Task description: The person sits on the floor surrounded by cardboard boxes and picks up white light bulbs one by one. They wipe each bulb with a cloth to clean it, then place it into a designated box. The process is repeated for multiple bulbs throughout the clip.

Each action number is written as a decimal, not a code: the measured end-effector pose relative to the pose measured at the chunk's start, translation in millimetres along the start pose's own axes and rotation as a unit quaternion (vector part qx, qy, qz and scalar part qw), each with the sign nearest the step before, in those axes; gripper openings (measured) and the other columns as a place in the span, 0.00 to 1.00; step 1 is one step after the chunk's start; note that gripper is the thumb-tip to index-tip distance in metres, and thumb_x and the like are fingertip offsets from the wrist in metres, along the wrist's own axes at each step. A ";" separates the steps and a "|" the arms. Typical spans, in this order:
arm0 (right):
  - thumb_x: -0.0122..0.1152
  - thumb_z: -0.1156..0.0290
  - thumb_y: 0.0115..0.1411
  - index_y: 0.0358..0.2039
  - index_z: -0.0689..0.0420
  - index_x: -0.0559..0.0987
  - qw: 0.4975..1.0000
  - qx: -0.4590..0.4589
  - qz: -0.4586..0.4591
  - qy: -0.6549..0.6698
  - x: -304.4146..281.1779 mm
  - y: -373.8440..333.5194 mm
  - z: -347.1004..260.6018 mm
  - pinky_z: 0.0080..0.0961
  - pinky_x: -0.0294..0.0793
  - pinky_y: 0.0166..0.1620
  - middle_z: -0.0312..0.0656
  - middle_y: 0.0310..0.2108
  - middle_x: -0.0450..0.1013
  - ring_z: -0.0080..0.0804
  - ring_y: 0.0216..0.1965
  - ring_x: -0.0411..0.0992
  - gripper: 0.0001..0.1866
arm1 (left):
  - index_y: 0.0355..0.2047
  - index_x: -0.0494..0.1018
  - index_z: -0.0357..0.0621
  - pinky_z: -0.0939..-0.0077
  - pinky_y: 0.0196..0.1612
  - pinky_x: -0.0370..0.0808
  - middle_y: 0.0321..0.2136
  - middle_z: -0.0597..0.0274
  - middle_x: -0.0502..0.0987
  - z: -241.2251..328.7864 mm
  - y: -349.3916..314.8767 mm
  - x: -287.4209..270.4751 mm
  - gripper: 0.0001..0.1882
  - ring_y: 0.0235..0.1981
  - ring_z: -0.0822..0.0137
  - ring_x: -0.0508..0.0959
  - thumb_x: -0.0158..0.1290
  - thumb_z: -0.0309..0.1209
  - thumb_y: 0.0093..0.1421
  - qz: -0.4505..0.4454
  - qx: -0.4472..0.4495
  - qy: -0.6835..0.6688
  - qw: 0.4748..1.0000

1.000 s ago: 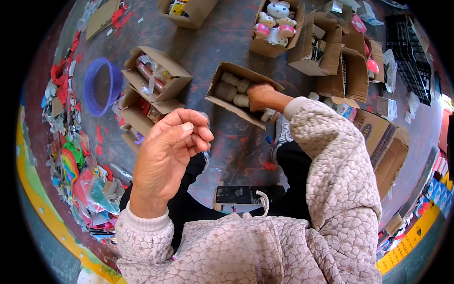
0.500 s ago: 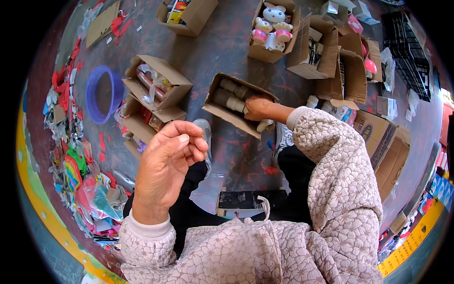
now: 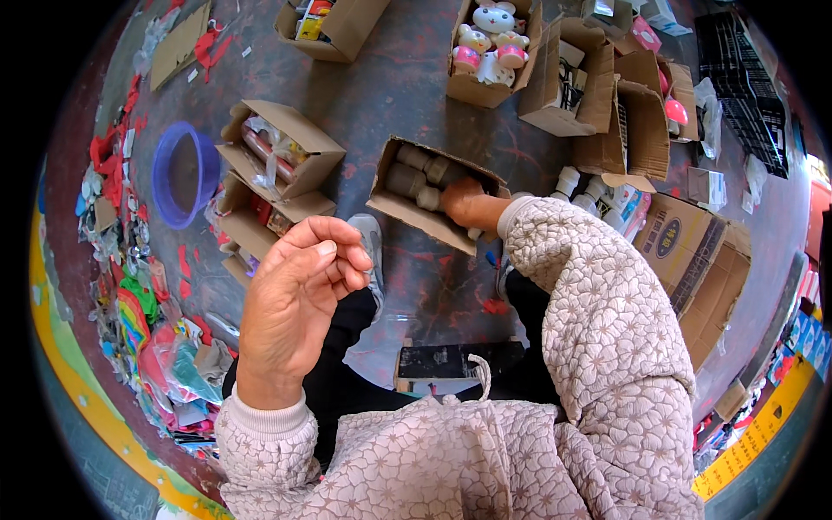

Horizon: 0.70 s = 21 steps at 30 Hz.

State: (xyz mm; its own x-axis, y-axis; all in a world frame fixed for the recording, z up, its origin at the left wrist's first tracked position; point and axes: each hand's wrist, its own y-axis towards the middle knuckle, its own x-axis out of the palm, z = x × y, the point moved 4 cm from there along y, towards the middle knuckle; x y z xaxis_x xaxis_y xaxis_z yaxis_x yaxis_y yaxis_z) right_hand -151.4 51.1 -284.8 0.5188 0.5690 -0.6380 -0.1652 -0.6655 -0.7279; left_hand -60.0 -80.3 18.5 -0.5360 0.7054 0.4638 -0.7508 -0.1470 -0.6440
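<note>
My right hand reaches down into a small open cardboard box on the floor in front of my feet. Its fingers are hidden inside, so I cannot tell what they grip. Beside that hand, thick grey-beige cylinders with paler collared ends lie on their sides; I cannot make out their exact kind. A pale end of something shows below the hand, near the box's near right corner. My left hand is raised in the air to the left, palm inward, fingers loosely curled and thumb apart, holding nothing.
Left of the box stand opened cartons with packaged goods and a purple basin. At the far side, a carton holds white-and-pink animal toys. More cartons and white bottle-like pieces lie right. Mixed scraps line the left edge.
My right hand has gone deeper into the box, covering its fingers. The pale piece near it is now mostly hidden. My left hand has barely moved; the whole view has shifted slightly.
</note>
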 end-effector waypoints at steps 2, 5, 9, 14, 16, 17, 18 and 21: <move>0.55 0.70 0.48 0.31 0.61 0.80 0.999 -0.002 0.020 0.028 0.5 1.5 -0.2 0.38 0.73 0.40 0.50 0.36 0.75 0.44 0.38 0.74 0.11 | 0.36 0.69 0.36 0.80 0.37 0.71 0.28 0.57 0.74 0.5 1.3 0.3 0.10 0.28 0.72 0.74 0.45 0.28 0.57 0.001 -0.001 0.003 1.000; 0.54 0.70 0.48 0.31 0.63 0.79 0.990 -0.115 -0.028 0.071 4.4 15.6 4.1 0.36 0.73 0.38 0.53 0.33 0.74 0.45 0.37 0.74 0.13 | 0.36 0.69 0.35 0.80 0.37 0.71 0.28 0.57 0.74 1.2 1.7 2.3 0.10 0.28 0.72 0.73 0.45 0.28 0.57 0.000 -0.008 0.009 1.000; 0.56 0.69 0.45 0.28 0.64 0.79 0.984 -0.069 0.093 0.135 -51.6 -9.3 -1.1 0.37 0.73 0.36 0.56 0.27 0.74 0.46 0.31 0.74 0.13 | 0.36 0.69 0.35 0.80 0.38 0.71 0.28 0.57 0.74 1.8 0.6 -0.6 0.10 0.27 0.72 0.73 0.45 0.28 0.57 0.004 -0.003 0.002 1.000; 0.56 0.71 0.45 0.23 0.63 0.78 0.971 -0.127 0.156 0.131 -36.1 0.2 -12.9 0.39 0.73 0.34 0.56 0.27 0.74 0.50 0.31 0.74 0.09 | 0.36 0.68 0.35 0.78 0.38 0.72 0.27 0.57 0.73 1.1 0.9 1.8 0.09 0.26 0.73 0.73 0.45 0.28 0.57 0.013 -0.003 0.013 1.000; 0.57 0.71 0.45 0.24 0.63 0.78 0.981 -0.102 0.118 0.116 -40.8 2.9 -13.9 0.39 0.72 0.35 0.56 0.27 0.74 0.49 0.32 0.74 0.09 | 0.36 0.67 0.36 0.76 0.38 0.73 0.26 0.59 0.72 0.9 0.7 1.7 0.09 0.25 0.73 0.72 0.45 0.29 0.57 0.024 -0.004 0.027 0.999; 0.57 0.71 0.44 0.25 0.63 0.79 0.985 -0.090 0.099 0.109 -43.6 3.8 -13.5 0.38 0.72 0.35 0.56 0.28 0.74 0.49 0.32 0.74 0.09 | 0.36 0.67 0.36 0.76 0.38 0.73 0.26 0.59 0.72 0.7 0.5 1.7 0.09 0.25 0.73 0.72 0.45 0.29 0.57 0.024 -0.005 0.024 0.999; 0.58 0.70 0.44 0.26 0.63 0.79 0.984 -0.092 0.087 0.121 -41.1 10.0 -9.6 0.38 0.72 0.36 0.55 0.28 0.74 0.48 0.32 0.74 0.10 | 0.36 0.67 0.36 0.76 0.38 0.73 0.26 0.59 0.72 1.0 0.6 2.1 0.09 0.25 0.73 0.72 0.45 0.29 0.57 0.023 -0.006 0.023 0.999; 0.59 0.69 0.41 0.27 0.64 0.79 0.984 -0.086 0.062 0.143 -37.1 19.9 -2.7 0.36 0.73 0.37 0.55 0.28 0.74 0.48 0.33 0.74 0.13 | 0.36 0.68 0.35 0.79 0.38 0.72 0.27 0.57 0.73 1.1 1.4 1.4 0.09 0.27 0.73 0.73 0.45 0.28 0.57 0.011 -0.009 0.005 1.000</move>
State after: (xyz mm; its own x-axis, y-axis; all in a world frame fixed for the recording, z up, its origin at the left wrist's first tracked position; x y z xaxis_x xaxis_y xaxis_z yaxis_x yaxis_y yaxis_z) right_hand -171.7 15.5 -274.9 0.7228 0.3352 -0.6043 -0.1106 -0.8071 -0.5799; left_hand -62.3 -80.3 18.9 -0.5480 0.7094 0.4432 -0.7321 -0.1504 -0.6644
